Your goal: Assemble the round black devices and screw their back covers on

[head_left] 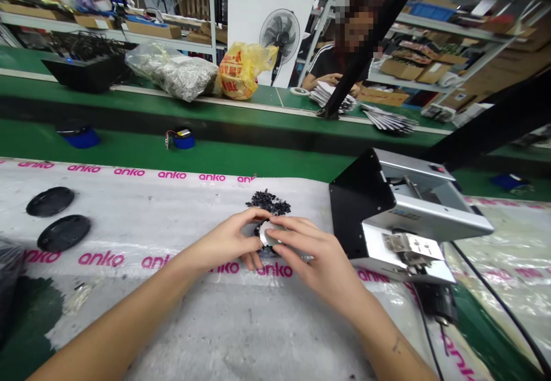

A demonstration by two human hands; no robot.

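My left hand (224, 242) and my right hand (307, 253) meet over a round black part (258, 233) with a white-silver disc (270, 234) on it. Fingers of both hands pinch its edges, and the part's underside is hidden. Just beyond my fingertips lies a heap of small black pieces (268, 202) on the anko-printed white plastic sheet (172, 209). Two flat round black discs (50, 201) (63, 233) lie on the sheet to the left. A silver and black machine (408, 209) stands right of my right hand.
A green conveyor belt (172, 154) runs behind the sheet, carrying blue round items (183, 139). Beyond it are stuffed plastic bags (172, 72), a black tray of cables (86, 65), a seated co-worker (331, 71) handling printed sheets, a fan and shelving. A black cable trails from the machine.
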